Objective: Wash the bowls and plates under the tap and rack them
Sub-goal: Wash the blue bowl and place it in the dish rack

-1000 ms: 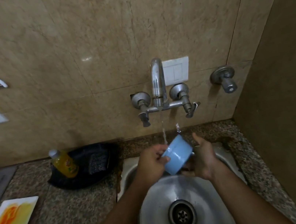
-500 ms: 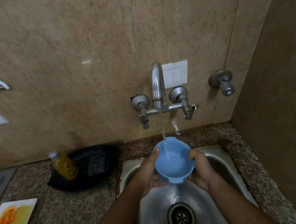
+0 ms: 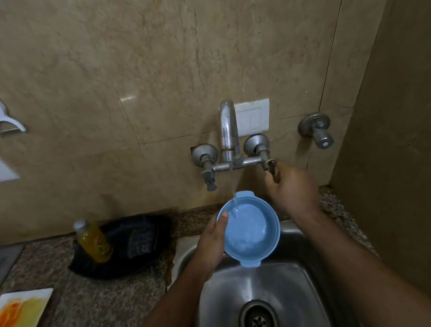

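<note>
Over sink point(image 3: 258, 291), left grip point(image 3: 211, 243) holds water-filled blue bowl point(image 3: 249, 228); right grip point(image 3: 289, 188) seemingly pinches tap lever point(image 3: 270, 167).

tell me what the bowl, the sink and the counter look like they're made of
Bowl: likely plastic, matte light blue, with moulded tab handles on its rim.
Sink: stainless steel by the look, brushed grey with soft reflections and a metal drain.
Counter: seems to be polished granite or similar stone, speckled brown, black and grey.

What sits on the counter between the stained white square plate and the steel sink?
Head view: only bare speckled granite counter lies between the stained white square plate and the steel sink.
</note>
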